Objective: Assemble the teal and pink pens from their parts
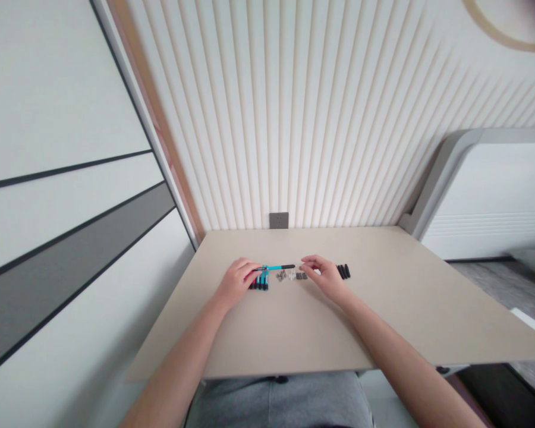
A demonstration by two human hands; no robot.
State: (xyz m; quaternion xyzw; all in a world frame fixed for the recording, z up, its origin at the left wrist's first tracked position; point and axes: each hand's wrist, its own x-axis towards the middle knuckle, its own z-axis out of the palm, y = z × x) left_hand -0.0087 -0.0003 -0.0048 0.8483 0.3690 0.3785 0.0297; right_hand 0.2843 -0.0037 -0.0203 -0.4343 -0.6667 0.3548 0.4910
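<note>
My left hand [235, 280] is closed around a slim teal pen [275, 267] with a black end, which lies level and points right. Just past that end, my right hand [323, 278] has thumb and fingertips pinched together; whatever is between them is too small to make out. Beside and partly under my left hand, several teal and red pens with black ends [261, 281] lie in a row. Small greyish pieces [281, 276], whitish pieces [292, 275] and dark grey pieces [301, 276] lie between the hands. Several black tubes [344, 271] sit beyond my right hand, partly hidden by it.
The beige table [289, 333] meets a ribbed wall [267, 119] with a dark socket [279, 220] at its back edge. A white and grey cabinet [71, 238] stands close on the left. To the right is a pale headboard [494, 190].
</note>
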